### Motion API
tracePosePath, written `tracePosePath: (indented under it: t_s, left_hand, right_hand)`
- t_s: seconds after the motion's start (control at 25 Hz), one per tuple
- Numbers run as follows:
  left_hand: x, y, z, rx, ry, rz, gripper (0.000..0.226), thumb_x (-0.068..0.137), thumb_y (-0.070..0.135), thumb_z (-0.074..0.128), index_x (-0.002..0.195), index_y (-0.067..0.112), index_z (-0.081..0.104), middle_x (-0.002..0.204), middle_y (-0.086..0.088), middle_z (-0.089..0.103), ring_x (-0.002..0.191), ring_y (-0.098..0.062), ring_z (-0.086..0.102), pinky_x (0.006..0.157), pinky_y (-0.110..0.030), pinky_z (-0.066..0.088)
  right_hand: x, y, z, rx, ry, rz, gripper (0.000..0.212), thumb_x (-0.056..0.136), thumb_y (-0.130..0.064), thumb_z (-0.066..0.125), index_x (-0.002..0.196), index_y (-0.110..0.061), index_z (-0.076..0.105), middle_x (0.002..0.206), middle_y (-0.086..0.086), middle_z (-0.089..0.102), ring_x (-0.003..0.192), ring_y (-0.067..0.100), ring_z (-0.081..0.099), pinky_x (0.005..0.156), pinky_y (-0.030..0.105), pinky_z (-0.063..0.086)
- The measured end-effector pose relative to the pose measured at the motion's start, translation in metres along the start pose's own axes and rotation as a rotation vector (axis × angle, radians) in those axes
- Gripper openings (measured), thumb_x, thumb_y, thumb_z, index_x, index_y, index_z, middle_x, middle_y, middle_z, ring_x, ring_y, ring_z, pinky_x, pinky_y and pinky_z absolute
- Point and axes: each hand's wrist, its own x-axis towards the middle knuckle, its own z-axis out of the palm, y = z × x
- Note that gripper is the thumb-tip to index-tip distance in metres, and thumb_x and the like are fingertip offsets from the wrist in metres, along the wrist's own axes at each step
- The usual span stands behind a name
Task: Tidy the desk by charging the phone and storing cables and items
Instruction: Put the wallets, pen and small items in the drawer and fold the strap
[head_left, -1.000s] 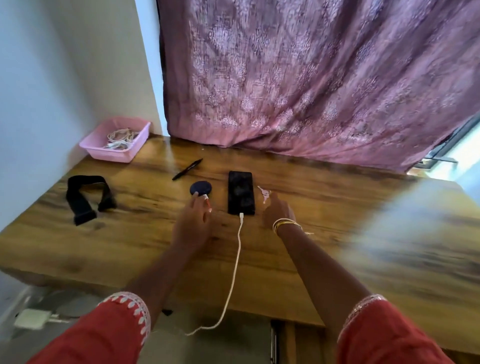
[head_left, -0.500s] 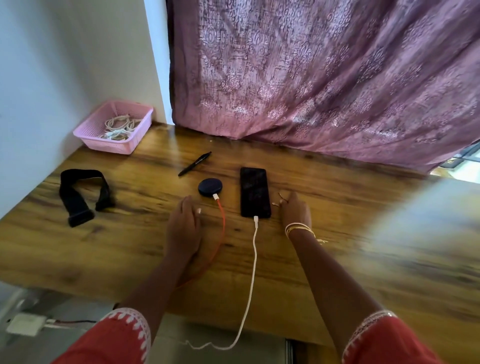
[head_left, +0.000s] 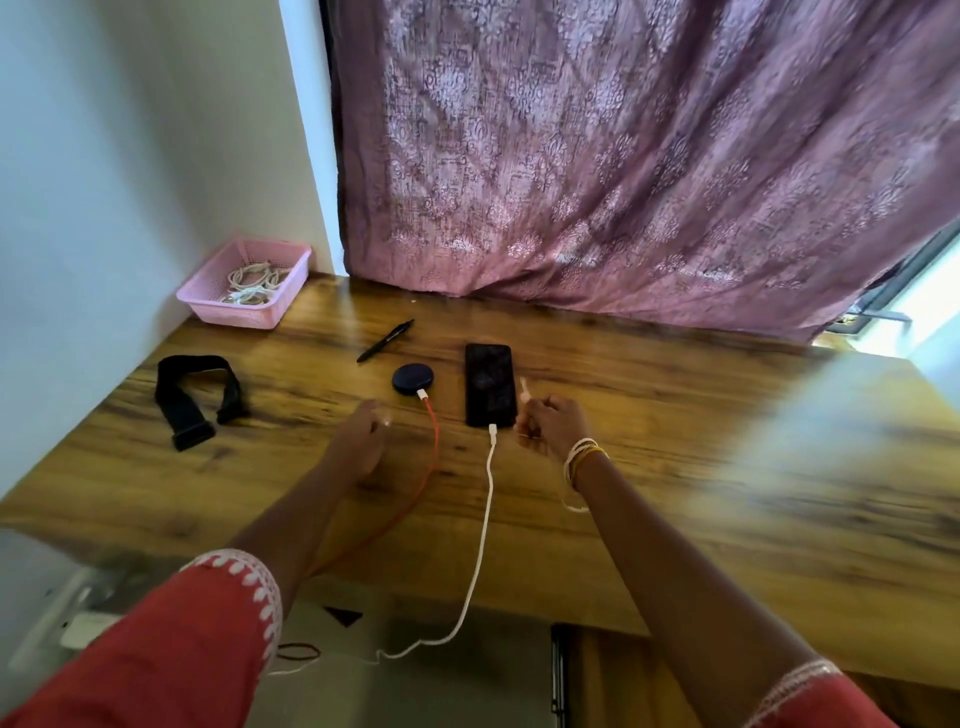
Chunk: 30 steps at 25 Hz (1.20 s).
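Two hands | right grip (head_left: 551, 422) — beside phone (head_left: 489, 383) | pinching cable end (head_left: 523, 388)

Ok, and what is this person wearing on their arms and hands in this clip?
Both forearms are bare below red sleeves. The left sleeve has a cuff edged with white scalloped embroidery; the right sleeve has a paler patterned trim. The right wrist carries thin bangles, gold and whitish. The left hand and right hand wear no gloves; rings cannot be made out.

A mauve patterned curtain (head_left: 623, 171) hangs behind the wooden desk (head_left: 675, 467), beside white walls (head_left: 104, 156).
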Motion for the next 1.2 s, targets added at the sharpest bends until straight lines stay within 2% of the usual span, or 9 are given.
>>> tracePosePath:
  t_s: [0.08, 0.2, 0.36, 0.44, 0.52, 0.68, 0.84, 0.96, 1.2]
  left_hand:
    - [-0.004, 0.008, -0.009, 0.040, 0.023, 0.027, 0.040, 0.100, 0.019, 0.040, 0.138, 0.006, 0.040, 0.125, -0.019, 0.056, 0.108, -0.034, 0.055, 0.082, -0.034, 0.040]
    - [0.005, 0.012, -0.018, 0.090, 0.049, 0.062, 0.037, 0.099, 0.016, 0.042, 0.133, 0.000, 0.045, 0.123, -0.020, 0.057, 0.114, -0.037, 0.053, 0.081, -0.032, 0.037]
    - [0.054, 0.001, -0.033, 0.042, 0.136, -0.010, 0.032, 0.096, 0.014, 0.047, 0.124, -0.002, 0.051, 0.116, -0.023, 0.061, 0.108, -0.037, 0.056, 0.082, -0.036, 0.041]
    - [0.082, -0.005, -0.038, 0.087, 0.143, -0.008, 0.031, 0.094, 0.011, 0.049, 0.122, -0.003, 0.052, 0.119, -0.025, 0.058, 0.108, -0.037, 0.054, 0.086, -0.040, 0.042]
    - [0.101, -0.008, -0.041, 0.160, 0.130, 0.015, 0.035, 0.093, 0.010, 0.050, 0.126, -0.003, 0.049, 0.126, -0.025, 0.051, 0.112, -0.038, 0.051, 0.091, -0.041, 0.041]
    - [0.138, -0.017, -0.038, 0.211, 0.131, 0.061, 0.035, 0.090, 0.019, 0.057, 0.118, -0.002, 0.057, 0.125, -0.020, 0.052, 0.113, -0.034, 0.050, 0.095, -0.039, 0.041]
    - [0.155, -0.013, -0.029, 0.211, 0.251, 0.088, 0.025, 0.088, 0.017, 0.061, 0.102, -0.003, 0.065, 0.111, -0.018, 0.057, 0.102, -0.033, 0.054, 0.091, -0.040, 0.044]
    - [0.154, -0.012, -0.028, 0.180, 0.309, 0.089, 0.022, 0.088, 0.015, 0.060, 0.096, -0.004, 0.067, 0.102, -0.022, 0.062, 0.099, -0.036, 0.057, 0.087, -0.040, 0.044]
    - [0.101, 0.020, -0.040, -0.170, 0.449, 0.054, 0.021, 0.088, 0.021, 0.064, 0.098, 0.003, 0.071, 0.089, -0.005, 0.067, 0.078, -0.010, 0.052, 0.067, -0.016, 0.031]
  right_hand:
    - [-0.011, -0.016, 0.018, -0.082, -0.080, 0.018, 0.020, 0.092, -0.009, 0.059, 0.072, -0.007, 0.060, 0.062, 0.008, 0.055, 0.050, 0.014, 0.051, 0.047, 0.024, 0.051]
    - [-0.012, -0.033, 0.045, -0.217, -0.132, 0.120, 0.021, 0.095, -0.006, 0.051, 0.076, -0.003, 0.059, 0.067, 0.009, 0.055, 0.051, 0.013, 0.051, 0.054, 0.025, 0.052]
    - [0.013, -0.044, 0.080, -0.266, -0.171, 0.091, 0.019, 0.094, 0.006, 0.039, 0.107, 0.000, 0.052, 0.072, 0.014, 0.059, 0.060, 0.022, 0.060, 0.055, 0.028, 0.055]
    - [0.027, -0.043, 0.093, -0.333, -0.121, -0.001, 0.014, 0.092, 0.004, 0.041, 0.089, -0.004, 0.052, 0.071, 0.012, 0.063, 0.071, 0.029, 0.063, 0.068, 0.036, 0.055]
    - [0.036, -0.041, 0.102, -0.571, -0.029, -0.149, 0.019, 0.090, -0.005, 0.049, 0.076, -0.015, 0.056, 0.071, 0.004, 0.069, 0.072, 0.021, 0.067, 0.070, 0.035, 0.057]
    - [0.057, -0.034, 0.116, -0.801, 0.005, -0.248, 0.013, 0.085, -0.019, 0.064, 0.072, -0.016, 0.067, 0.077, 0.003, 0.071, 0.073, 0.020, 0.068, 0.070, 0.035, 0.059]
    - [0.072, -0.031, 0.110, -0.636, 0.040, -0.168, 0.018, 0.087, -0.026, 0.064, 0.084, -0.009, 0.064, 0.087, 0.009, 0.068, 0.080, 0.023, 0.068, 0.061, 0.037, 0.061]
    - [0.069, -0.034, 0.102, -0.368, 0.026, -0.111, 0.014, 0.084, -0.024, 0.070, 0.080, -0.011, 0.065, 0.087, 0.004, 0.066, 0.088, 0.018, 0.063, 0.073, 0.035, 0.059]
    - [0.027, -0.042, 0.077, 0.056, -0.006, -0.100, 0.004, 0.080, -0.020, 0.074, 0.077, -0.019, 0.071, 0.097, 0.000, 0.071, 0.099, 0.012, 0.061, 0.083, 0.028, 0.044]
